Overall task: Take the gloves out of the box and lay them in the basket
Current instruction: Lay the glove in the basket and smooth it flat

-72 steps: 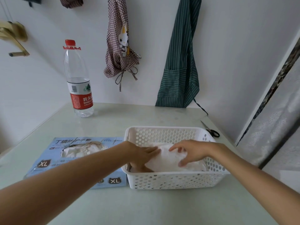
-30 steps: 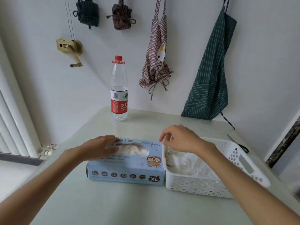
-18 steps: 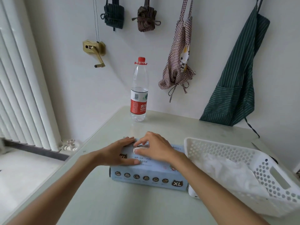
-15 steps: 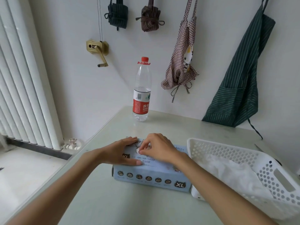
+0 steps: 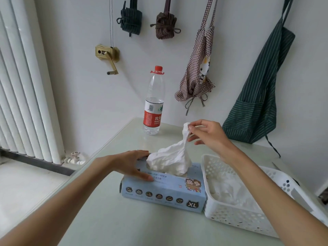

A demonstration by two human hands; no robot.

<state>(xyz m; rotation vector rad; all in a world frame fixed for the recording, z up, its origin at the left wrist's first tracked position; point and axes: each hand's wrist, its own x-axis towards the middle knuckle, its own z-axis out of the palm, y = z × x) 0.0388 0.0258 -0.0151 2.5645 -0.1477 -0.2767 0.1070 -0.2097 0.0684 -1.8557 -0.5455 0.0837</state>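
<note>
The right hand point(image 5: 206, 134) pinches a white glove point(image 5: 173, 155) half out of the glove box point(image 5: 163, 189); the left hand point(image 5: 132, 163) presses flat (fingers straight) on the box. The basket point(image 5: 236, 214) lies just right, nearer the right hand.

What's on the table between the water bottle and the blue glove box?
Nothing rests there: in the head view the table is bare between the water bottle and the glove box.

White gloves point(image 5: 170, 157) spill from a pale blue box point(image 5: 163, 190); the basket point(image 5: 230, 215) is white, the bottle point(image 5: 154, 103) red-labelled, one apron point(image 5: 257, 96) green-striped, another point(image 5: 197, 75) brown-checked.
</note>
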